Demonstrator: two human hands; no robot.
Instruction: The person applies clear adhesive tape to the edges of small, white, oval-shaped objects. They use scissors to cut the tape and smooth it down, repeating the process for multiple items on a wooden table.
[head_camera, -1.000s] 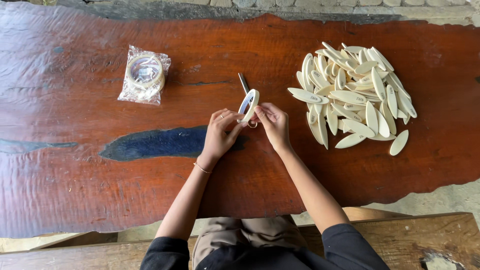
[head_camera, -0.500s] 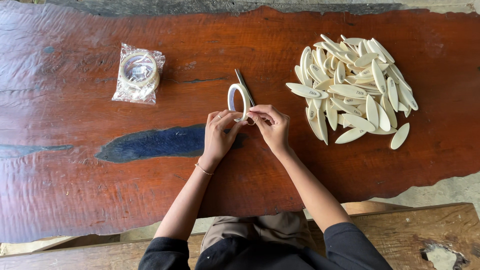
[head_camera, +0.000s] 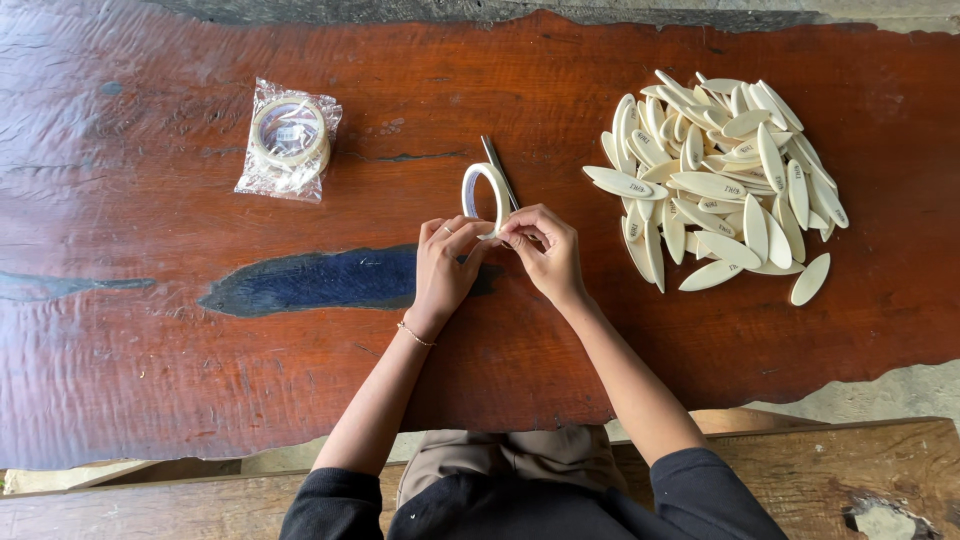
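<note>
A wide slab of reddish wood with a dark blue filled streak serves as the bench (head_camera: 150, 380), with grey ground showing past its far edge. The left hand (head_camera: 445, 265) and right hand (head_camera: 540, 250) meet at the bottom of a roll of tape (head_camera: 485, 195) that stands on edge, fingers of both pinched closed on its lower rim, seemingly picking at the loose end. Since half a second ago the roll has stayed upright in the same grasp; a second ago it was tilted more toward the right hand. If the fingernails slip, the tape end may tear into a sliver or stick back down, and the roll could tip onto the thin dark tool (head_camera: 498, 170) lying just behind it. Well to the right sits a heap of pale oval wooden pieces (head_camera: 720, 180); to the left, apart, a bagged roll of tape (head_camera: 290, 140).
</note>
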